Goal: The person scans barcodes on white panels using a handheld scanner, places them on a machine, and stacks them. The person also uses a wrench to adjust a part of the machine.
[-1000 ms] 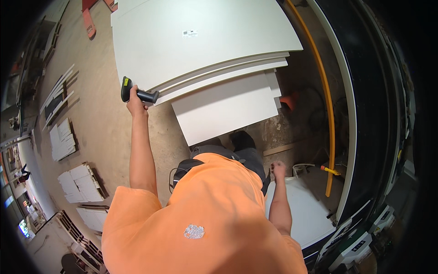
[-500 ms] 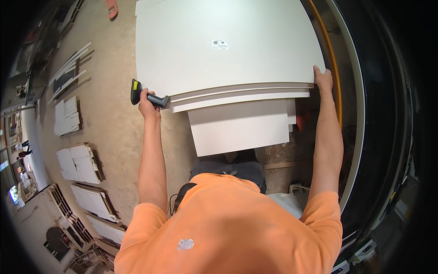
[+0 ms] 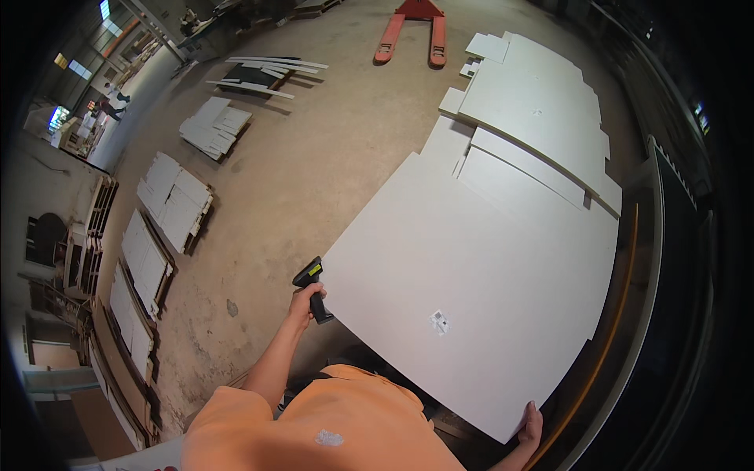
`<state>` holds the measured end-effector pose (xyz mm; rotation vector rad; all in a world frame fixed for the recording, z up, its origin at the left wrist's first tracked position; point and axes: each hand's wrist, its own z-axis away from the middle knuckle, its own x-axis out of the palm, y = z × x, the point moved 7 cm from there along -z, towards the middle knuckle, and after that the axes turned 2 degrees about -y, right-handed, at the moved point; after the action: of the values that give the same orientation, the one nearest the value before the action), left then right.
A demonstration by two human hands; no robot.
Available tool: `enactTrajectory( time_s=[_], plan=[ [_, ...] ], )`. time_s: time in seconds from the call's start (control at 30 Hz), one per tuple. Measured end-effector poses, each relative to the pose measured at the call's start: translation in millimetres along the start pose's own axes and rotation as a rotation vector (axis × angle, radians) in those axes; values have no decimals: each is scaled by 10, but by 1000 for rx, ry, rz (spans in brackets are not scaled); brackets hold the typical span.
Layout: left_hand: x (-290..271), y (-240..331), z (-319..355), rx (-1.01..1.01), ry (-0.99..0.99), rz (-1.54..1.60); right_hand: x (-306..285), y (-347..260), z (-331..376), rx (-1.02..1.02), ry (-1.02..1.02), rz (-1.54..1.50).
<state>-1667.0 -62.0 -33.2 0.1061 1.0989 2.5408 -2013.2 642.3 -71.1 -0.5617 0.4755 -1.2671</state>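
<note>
My left hand (image 3: 303,303) is wrapped around the grip of a black handheld barcode scanner (image 3: 307,272) with a yellow label. It is right at the left corner of a large white panel (image 3: 487,267); whether its fingers also press on the panel is hard to tell. My right hand (image 3: 532,424) grips the panel's near right corner, thumb on top and fingers hidden underneath. A small printed sticker (image 3: 439,323) lies on the panel's near part. Beyond it, more white panels (image 3: 534,94) of differing sizes lie in overlapping stacks.
A red pallet jack (image 3: 411,31) stands at the far end. Along the left are several low stacks of white boards (image 3: 174,200) and a pile of narrow strips (image 3: 267,76). An orange rail (image 3: 620,314) and dark machinery run along my right. Two people (image 3: 110,106) are far off at left.
My view has swung, bringing the far stacks and pallet jack into sight. The large panel now sits closer to my body and angled, covering the smaller boards below. Both hands keep their holds.
</note>
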Motion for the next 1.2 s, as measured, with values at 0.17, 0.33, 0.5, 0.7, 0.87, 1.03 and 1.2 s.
enactTrajectory(
  time_s=[0.17,0.33,0.5,0.7,0.87,1.03,1.2],
  plan=[
    [-398,216,63,50,-22,-22,238,-594,-429,-257,352,209],
    [-956,949,-229,168,-4,-11,1036,-1276,-127,-326,468,473],
    [-1956,1359,-912,252,34,240,2468,-1574,121,-446,526,544],
    [-3246,1789,-1453,199,98,440,4639,-1870,258,-509,463,699],
    [-3483,1946,-2113,183,139,528,5954,-2334,137,-662,511,823],
    [-3502,2456,-3068,162,177,556,7021,-2999,-523,-650,283,825],
    [-3276,3544,-4247,151,261,532,8420,-4011,-1677,-764,305,954]
  ],
)
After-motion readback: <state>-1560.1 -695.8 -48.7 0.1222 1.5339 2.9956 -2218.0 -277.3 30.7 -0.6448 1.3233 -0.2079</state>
